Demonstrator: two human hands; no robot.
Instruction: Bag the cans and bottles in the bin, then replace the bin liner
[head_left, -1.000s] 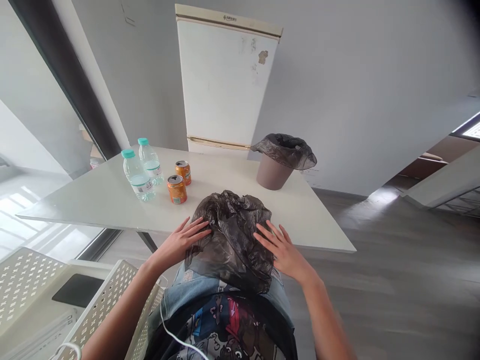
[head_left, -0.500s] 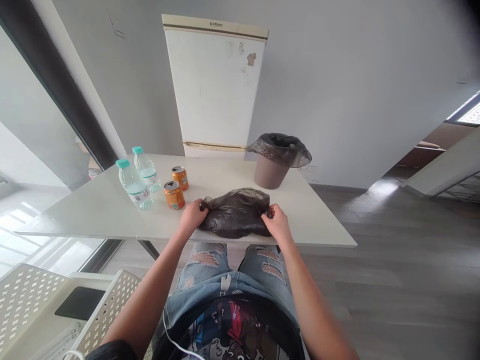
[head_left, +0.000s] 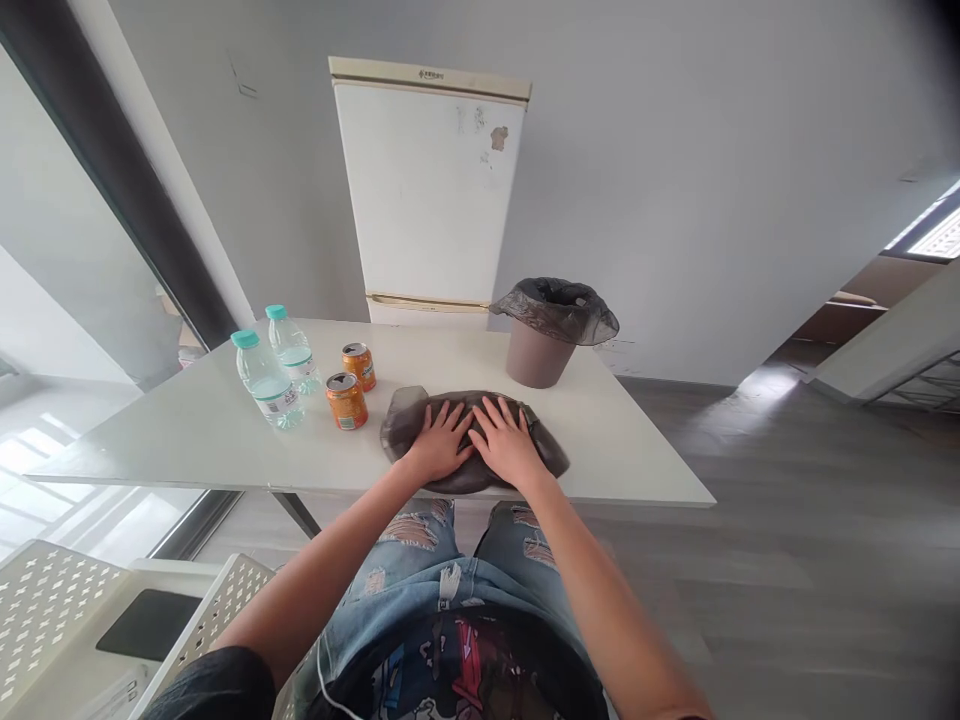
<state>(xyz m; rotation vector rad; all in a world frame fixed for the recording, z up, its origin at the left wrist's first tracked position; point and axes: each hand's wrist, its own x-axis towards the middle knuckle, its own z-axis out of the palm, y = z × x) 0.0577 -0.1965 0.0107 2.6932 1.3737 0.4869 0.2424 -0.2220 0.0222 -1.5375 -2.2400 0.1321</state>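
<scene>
A dark grey plastic bag (head_left: pixel 401 425) lies spread flat on the white table (head_left: pixel 187 420) near its front edge. My left hand (head_left: pixel 439 445) and my right hand (head_left: pixel 506 440) rest side by side on top of it, palms down and fingers stretched out. Neither hand grips anything.
Two water bottles (head_left: pixel 270 365) and two orange cans (head_left: pixel 349 385) stand left of the bag. A brown bin lined with a dark bag (head_left: pixel 547 335) stands behind it. A white fridge (head_left: pixel 427 190) is at the wall. White perforated racks (head_left: pixel 60 620) sit at lower left.
The bag was lifted off my lap, laid on the table held by its two ends, and now lies flat. My hands let go and moved together on top of it.
</scene>
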